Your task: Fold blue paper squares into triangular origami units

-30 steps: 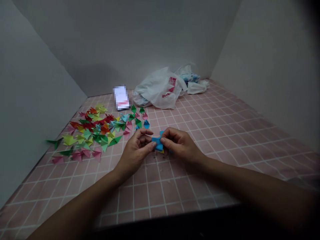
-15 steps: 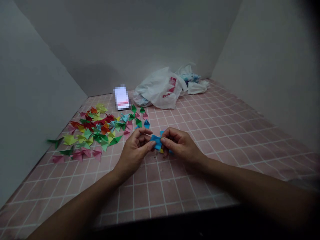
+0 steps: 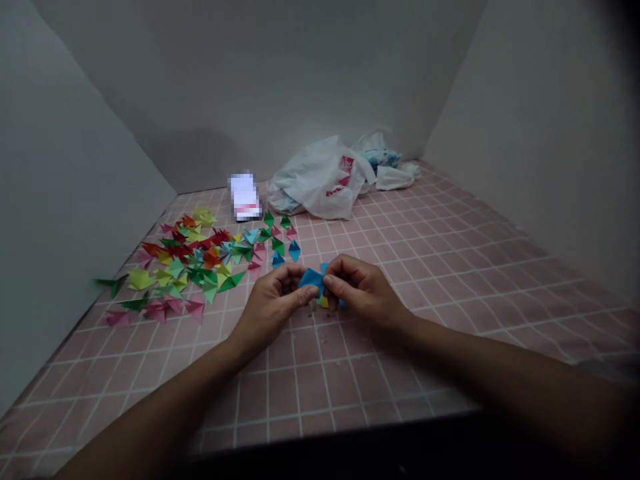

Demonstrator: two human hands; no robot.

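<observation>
A small folded piece of blue origami paper (image 3: pixel 312 280) is pinched between both hands above the table. My left hand (image 3: pixel 274 293) is closed on its left side, thumb in front and fingers curled behind. My right hand (image 3: pixel 361 288) grips the right side between thumb and forefinger. Beneath the hands, partly hidden, lie more papers, with a yellow corner (image 3: pixel 324 302) and bits of blue showing. Just beyond my left hand are small folded blue pieces (image 3: pixel 295 250) and green pieces (image 3: pixel 277 246).
Many folded paper cranes (image 3: pixel 200 257) in several colours spread over the left of the pink checked tablecloth (image 3: pixel 440 267). A lit phone (image 3: pixel 245 197) leans near the back wall. White plastic bags (image 3: pixel 320 177) lie at the back. Walls (image 3: pixel 310 73) enclose three sides.
My left fingers have curled in more around the blue paper, which has turned slightly and now looks more pointed. My right hand has barely shifted.
</observation>
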